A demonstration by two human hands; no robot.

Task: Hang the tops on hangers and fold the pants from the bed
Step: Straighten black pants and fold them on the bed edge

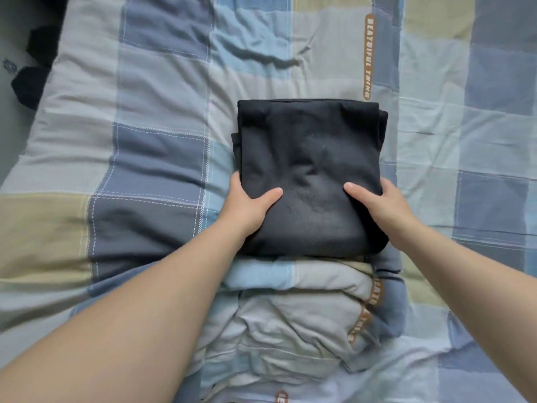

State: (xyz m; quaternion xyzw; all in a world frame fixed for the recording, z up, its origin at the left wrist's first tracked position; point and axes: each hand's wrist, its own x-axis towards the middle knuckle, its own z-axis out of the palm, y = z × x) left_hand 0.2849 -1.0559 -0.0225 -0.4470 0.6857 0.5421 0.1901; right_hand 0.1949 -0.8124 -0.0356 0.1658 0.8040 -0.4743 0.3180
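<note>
Both bare forearms are stretching forward over the bed (162, 82), angling inward to the pants (311, 152). The left hand (250, 203) is clasping the pants' left side by their near corner. Its thumb is lying flat on top of the cloth, pointing inward, while its fingers are curling down round the side and out of sight under the stack. The right hand (379, 205) is doing the same on the right side, thumb on top and fingers hidden beneath. Each grip is holding the bundle, closed round it with thumb above and fingers below, and the cloth is puckering between the two thumbs.

The pants are black and folded into a thick, squarish stack of several layers. They are sitting about the middle of the bed, well away from its left edge. Whether the stack is resting or just lifted I cannot tell.

On the near side of the pants, the checked quilt (436, 135) is bunching into a rumpled ridge (296, 289), which is touching the stack's near edge and lying between the forearms. A brown lettered strip (368, 56) is running along the quilt beyond the pants' far right corner. Past the bed's left edge, some dark things (32, 71) are lying on the grey floor (11, 135); what they are is not clear.
</note>
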